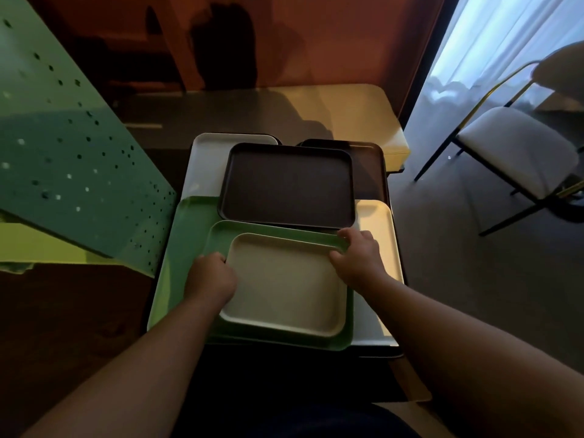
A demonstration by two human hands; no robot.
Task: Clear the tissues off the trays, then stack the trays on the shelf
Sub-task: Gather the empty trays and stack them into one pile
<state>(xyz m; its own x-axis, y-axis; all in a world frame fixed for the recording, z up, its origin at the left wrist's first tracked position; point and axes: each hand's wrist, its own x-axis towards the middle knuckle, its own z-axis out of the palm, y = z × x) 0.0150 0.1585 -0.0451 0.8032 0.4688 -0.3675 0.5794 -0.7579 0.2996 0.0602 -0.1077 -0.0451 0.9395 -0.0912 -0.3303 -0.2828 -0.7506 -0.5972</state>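
Observation:
A small cream tray (284, 286) lies inside a green tray (275, 230), and both rest on a pile of trays. My left hand (210, 276) grips the left rim of this pair. My right hand (358, 252) grips the right rim near the far corner. Behind them a dark brown tray (286, 183) lies on top of the pile. Under it show a white tray (205, 159), another dark tray (368, 162), a larger green tray (183, 248) and a cream tray (377, 229). No tissues are visible on any tray.
A green perforated metal panel (72, 165) slants at the left, close to the trays. A pale table (347, 112) stands behind the pile. A chair (512, 153) with a white seat stands at the right on grey floor.

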